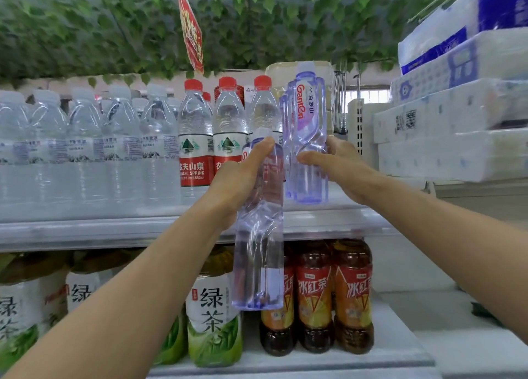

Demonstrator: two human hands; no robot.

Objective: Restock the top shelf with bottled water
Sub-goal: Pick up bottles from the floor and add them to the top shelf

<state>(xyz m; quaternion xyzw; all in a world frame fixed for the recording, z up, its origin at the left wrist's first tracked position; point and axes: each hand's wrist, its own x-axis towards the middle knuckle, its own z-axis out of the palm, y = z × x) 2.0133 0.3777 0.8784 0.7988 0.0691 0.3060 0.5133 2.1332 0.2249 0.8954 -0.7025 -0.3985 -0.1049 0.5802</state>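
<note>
**Two Ganten bottles at the right end of the top shelf**

Nearest the lens, the left hand (243, 178) grips a clear, violet-tinted water bottle (258, 235) around its upper body, thumb across the near face and the other fingers curled behind it where they cannot be seen; this bottle hangs in the air in front of the top shelf (114, 230), its base down at the level of the iced-tea bottles (334, 295) on the shelf below; its cap end is hidden behind the hand and the blur.

Just beside it, the right hand (340, 167) closes on a second Ganten bottle (307, 138) at the pinched waist, thumb on the near side, fingers wrapped round the far side; that bottle stands upright on the top shelf at the right end of the row, just beside the red-capped Nongfu Spring bottles (211, 133); whether its base rests fully on the board I cannot tell.

By my judgement these bottles are full, so moderately heavy for one hand; the thin walls will likely give under a hard squeeze; smooth plastic may slip, so the moulded waist is the sensible hold, as the right hand shows; a grip high on the body, as on the left, leaves the weight hanging low and free to swing. A knock against the neighbours could topple the row.
</note>
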